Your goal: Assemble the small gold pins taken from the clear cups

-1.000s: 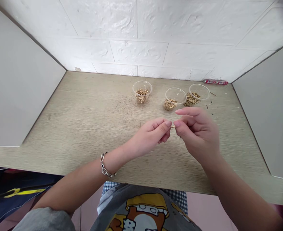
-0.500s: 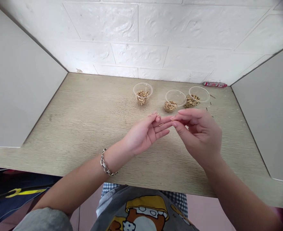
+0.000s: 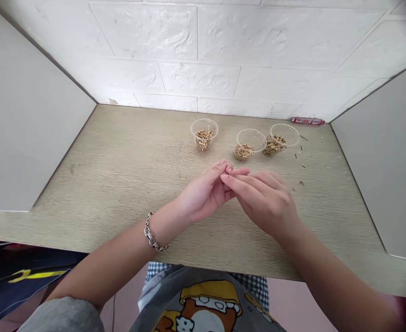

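My left hand (image 3: 206,192) is palm up, its thumb and a curled finger pinching a small brass-coloured pin (image 3: 227,164). Its other fingers stretch to the right. My right hand (image 3: 267,200) reaches across them, its fingertips close together at the left hand's pinch. Whatever lies between the right fingertips is hidden. Just beyond the hands stand three clear plastic cups, each partly filled with small brass-coloured pins: a left cup (image 3: 204,122), a middle cup (image 3: 251,131) and a right cup (image 3: 285,127).
A red tube-shaped packet (image 3: 307,121) lies along the white brick-pattern wall (image 3: 216,41). Several thin dark slivers are scattered on the wooden tabletop (image 3: 120,170) right of the cups. Grey panels, left (image 3: 26,115) and right (image 3: 385,161), stand at both sides.
My right hand has moved left, from the tips of the left fingers to the left hand's pinch, and turned more knuckles-up. The thin piece it held there is now out of sight.
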Tool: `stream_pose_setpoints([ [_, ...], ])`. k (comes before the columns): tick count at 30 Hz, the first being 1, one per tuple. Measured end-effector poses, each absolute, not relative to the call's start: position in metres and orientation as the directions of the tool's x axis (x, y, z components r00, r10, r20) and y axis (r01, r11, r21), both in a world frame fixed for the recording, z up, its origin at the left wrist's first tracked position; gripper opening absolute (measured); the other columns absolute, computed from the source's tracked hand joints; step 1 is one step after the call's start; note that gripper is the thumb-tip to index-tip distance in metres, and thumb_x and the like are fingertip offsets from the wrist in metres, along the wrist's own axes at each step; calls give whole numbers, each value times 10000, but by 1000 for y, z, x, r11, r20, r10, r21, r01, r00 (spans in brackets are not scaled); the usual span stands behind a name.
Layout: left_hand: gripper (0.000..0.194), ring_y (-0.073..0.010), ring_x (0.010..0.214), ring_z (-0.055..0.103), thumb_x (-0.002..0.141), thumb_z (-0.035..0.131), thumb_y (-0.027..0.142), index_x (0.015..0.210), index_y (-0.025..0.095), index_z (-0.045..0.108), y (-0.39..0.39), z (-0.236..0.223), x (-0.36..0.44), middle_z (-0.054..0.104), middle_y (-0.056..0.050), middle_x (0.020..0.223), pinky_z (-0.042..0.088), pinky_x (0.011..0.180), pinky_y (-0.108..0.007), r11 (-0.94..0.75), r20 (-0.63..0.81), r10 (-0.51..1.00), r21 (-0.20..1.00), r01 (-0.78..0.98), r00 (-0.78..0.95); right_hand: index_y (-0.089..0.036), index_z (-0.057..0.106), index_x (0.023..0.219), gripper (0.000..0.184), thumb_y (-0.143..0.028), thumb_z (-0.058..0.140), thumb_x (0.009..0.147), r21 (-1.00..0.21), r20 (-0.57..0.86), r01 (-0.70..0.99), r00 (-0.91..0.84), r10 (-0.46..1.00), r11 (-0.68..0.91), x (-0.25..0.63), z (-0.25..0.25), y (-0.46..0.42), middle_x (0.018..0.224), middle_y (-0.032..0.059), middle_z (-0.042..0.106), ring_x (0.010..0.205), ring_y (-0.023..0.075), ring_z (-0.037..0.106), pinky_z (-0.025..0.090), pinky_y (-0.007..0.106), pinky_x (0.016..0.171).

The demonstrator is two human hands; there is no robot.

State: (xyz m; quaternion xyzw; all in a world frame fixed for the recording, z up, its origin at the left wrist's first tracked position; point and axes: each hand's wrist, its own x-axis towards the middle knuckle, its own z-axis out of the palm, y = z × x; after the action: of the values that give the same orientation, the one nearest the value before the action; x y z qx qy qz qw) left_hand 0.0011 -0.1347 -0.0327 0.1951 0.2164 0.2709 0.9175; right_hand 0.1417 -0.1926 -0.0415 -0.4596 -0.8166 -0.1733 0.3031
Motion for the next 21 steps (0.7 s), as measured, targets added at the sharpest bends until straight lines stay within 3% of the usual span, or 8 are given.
stream_pose_setpoints([
  [8, 275, -110, 846, 614, 914, 411, 271, 687, 144, 501, -130, -33, 1, 669, -63, 869, 464, 724, -207, 705, -326, 649, 596, -384, 687, -153, 559, 1167, 337, -85, 537, 838, 14, 572, 832, -461, 678, 554, 144, -40, -193, 1057, 42, 672, 882, 176, 598, 488, 310, 773],
  [14, 274, -84, 688, 603, 891, 440, 240, 657, 127, 526, -128, -37, 2, 621, -24, 685, 471, 627, -180, 745, -394, 613, 576, -337, 685, -144, 569, 1156, 330, -79, 527, 835, 72, 572, 819, -502, 648, 570, 141, -38, -196, 994, 75, 675, 838, 196, 600, 504, 331, 732],
  [17, 211, -51, 586, 561, 860, 500, 215, 684, 114, 556, -129, -41, 3, 571, 14, 626, 450, 562, -157, 757, -393, 608, 549, -355, 690, -140, 571, 1147, 338, -53, 529, 824, 12, 591, 817, -471, 655, 577, 141, -41, -195, 1013, 89, 662, 908, 202, 600, 507, 330, 781],
  [21, 150, -55, 619, 565, 829, 545, 198, 715, 103, 569, -130, -42, 4, 580, 6, 676, 463, 592, -167, 744, -369, 624, 551, -378, 689, -143, 570, 1130, 345, -20, 524, 811, -99, 638, 809, -396, 661, 580, 140, -44, -193, 1009, 91, 654, 931, 187, 602, 507, 310, 794],
])
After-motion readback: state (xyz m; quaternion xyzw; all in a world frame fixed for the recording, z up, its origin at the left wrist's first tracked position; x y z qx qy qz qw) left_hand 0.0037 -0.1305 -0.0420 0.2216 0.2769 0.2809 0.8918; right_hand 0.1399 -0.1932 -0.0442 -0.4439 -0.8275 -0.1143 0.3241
